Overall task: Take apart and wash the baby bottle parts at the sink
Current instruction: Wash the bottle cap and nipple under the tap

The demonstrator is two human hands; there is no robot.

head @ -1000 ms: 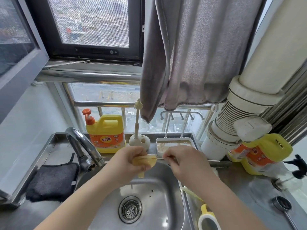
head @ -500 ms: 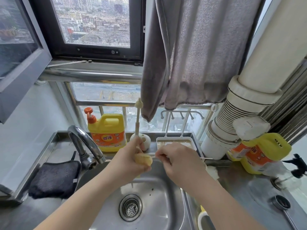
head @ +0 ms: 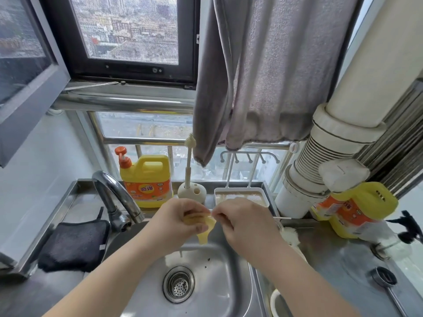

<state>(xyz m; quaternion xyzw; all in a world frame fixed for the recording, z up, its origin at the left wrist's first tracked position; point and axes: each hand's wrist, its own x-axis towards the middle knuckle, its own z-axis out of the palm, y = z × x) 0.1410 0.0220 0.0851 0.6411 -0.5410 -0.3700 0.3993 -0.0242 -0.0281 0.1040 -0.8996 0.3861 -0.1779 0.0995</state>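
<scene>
Over the steel sink (head: 231,282), my left hand (head: 176,221) grips a yellowish silicone bottle nipple (head: 203,227), its tip pointing down. My right hand (head: 240,221) is close beside it and pinches a thin stick-like brush (head: 282,218), whose handle runs out to the right behind the hand. The working end goes into the nipple's wide base, where my fingers hide it. A bottle brush (head: 188,165) stands upright in a round white holder (head: 192,191) behind the sink.
A curved tap (head: 114,193) is at the left, with a black cloth (head: 73,243) beside it. A yellow detergent jug (head: 146,179) and a white tray (head: 240,195) stand at the back. Another yellow jug (head: 357,207) lies at the right. A grey towel (head: 263,72) hangs above.
The nipple has turned in my left hand, so its tip now hangs down in plain sight. Both hands have stayed over the sink, and the view has shifted slightly.
</scene>
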